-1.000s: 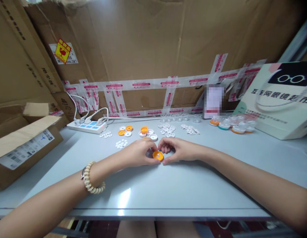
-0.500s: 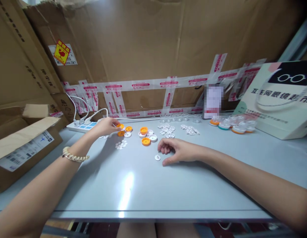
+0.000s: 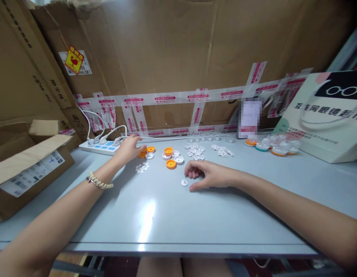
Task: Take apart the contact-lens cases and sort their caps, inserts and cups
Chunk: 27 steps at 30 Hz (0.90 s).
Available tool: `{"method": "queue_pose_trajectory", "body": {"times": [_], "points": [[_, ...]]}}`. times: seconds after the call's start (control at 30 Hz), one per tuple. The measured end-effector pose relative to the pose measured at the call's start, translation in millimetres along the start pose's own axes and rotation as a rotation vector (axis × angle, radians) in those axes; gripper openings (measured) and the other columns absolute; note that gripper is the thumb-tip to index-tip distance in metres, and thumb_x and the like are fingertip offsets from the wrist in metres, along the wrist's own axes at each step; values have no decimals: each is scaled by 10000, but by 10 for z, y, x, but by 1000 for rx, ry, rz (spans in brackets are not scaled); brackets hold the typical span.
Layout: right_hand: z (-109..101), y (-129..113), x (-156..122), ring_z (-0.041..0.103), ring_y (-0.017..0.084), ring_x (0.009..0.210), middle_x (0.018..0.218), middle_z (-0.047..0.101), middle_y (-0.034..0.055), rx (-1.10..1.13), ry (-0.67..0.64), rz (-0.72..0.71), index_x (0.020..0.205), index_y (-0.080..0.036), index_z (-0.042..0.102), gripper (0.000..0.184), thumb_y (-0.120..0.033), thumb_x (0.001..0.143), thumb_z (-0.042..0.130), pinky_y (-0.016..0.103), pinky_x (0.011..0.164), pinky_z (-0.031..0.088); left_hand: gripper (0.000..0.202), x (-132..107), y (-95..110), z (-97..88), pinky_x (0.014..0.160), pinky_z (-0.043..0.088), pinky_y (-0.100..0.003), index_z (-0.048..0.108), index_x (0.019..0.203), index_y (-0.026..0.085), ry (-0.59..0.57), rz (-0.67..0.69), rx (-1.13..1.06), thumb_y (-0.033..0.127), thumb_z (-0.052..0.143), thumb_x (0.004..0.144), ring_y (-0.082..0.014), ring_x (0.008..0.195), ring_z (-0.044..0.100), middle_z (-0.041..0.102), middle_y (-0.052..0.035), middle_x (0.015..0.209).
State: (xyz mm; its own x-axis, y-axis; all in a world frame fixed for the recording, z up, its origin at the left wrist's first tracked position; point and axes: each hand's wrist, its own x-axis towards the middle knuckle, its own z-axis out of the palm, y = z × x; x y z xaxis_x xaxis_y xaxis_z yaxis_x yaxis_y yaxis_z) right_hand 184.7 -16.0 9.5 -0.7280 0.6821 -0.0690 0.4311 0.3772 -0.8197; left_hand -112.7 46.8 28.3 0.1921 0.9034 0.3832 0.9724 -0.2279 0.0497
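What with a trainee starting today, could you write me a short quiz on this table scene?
1. True or false: the bracelet is on the left wrist.
2. Which of these lies closest to the right hand?
A) the bag
B) a white piece
C) the cardboard box on the left
3. Which hand is nearer the power strip?

Key: 1. True. 2. B. 3. The left hand.
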Motion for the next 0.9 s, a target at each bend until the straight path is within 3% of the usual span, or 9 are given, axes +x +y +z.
{"method": "queue_pose_trajectory", "body": {"times": [0.1,0.2,0.33,0.43,0.5,0.6,0.63,0.73,0.9], "points": [[5,13,5,431,125,748,806,479,-3,4,5,-5,901,-173,528,399,-366,608,719,253,695,395,211,-116,333,-118,788,426,-294,612,931,134,160,205,-174,278,508,816,-191,878,561,602,-90,957],[23,28,10,442,123,746,805,487,-3,6,12,-28,905,-172,534,394,-365,614,716,253,694,402,142,-310,749,-211,713,435,-251,621,858,160,-61,494,-395,241,506,834,-143,773,564,614,-42,842],[-45,34,-9,503,140,777,843,553,16,5,-20,-47,914,-178,549,345,-363,655,684,274,721,423,140,-558,1107,-234,713,429,-255,621,890,163,-258,658,-483,258,533,837,-145,787,555,604,-45,840],[-308,62,-80,547,162,795,855,607,38,-88,113,-13,858,-187,561,200,-364,763,565,287,733,428,153,-653,1166,-203,697,424,-249,617,902,158,-269,705,-453,245,499,858,-144,778,553,599,-54,851],[-586,120,-167,552,168,775,819,616,49,-270,390,71,819,-177,564,195,-351,821,477,280,710,421,168,-679,1162,-177,682,417,-254,621,893,152,-251,728,-389,215,467,870,-147,765,552,601,-57,837],[-1028,283,-337,549,168,809,926,622,88,-660,804,393,955,-149,564,237,-291,872,394,259,706,395,195,-694,1155,-146,665,410,-267,631,868,152,-226,738,-304,171,436,870,-156,752,555,606,-54,817],[-1148,353,-394,544,174,866,1002,610,105,-810,854,525,1016,-149,558,264,-278,884,369,259,733,384,201,-697,1156,-140,663,411,-267,632,865,153,-226,736,-296,161,432,867,-157,749,556,608,-54,817],[-1357,573,-517,497,276,1007,1120,555,202,-922,856,724,1093,-87,556,328,-269,846,440,336,780,348,207,-699,1159,-132,667,422,-257,632,863,152,-242,734,-327,134,426,859,-151,746,560,613,-53,822],[-1358,778,-518,490,357,1000,1106,568,187,-946,736,875,1034,-147,599,322,-312,769,521,428,745,325,194,-665,1136,-145,663,430,-246,624,840,148,-218,738,-387,113,434,845,-140,728,556,610,-49,800]]}}
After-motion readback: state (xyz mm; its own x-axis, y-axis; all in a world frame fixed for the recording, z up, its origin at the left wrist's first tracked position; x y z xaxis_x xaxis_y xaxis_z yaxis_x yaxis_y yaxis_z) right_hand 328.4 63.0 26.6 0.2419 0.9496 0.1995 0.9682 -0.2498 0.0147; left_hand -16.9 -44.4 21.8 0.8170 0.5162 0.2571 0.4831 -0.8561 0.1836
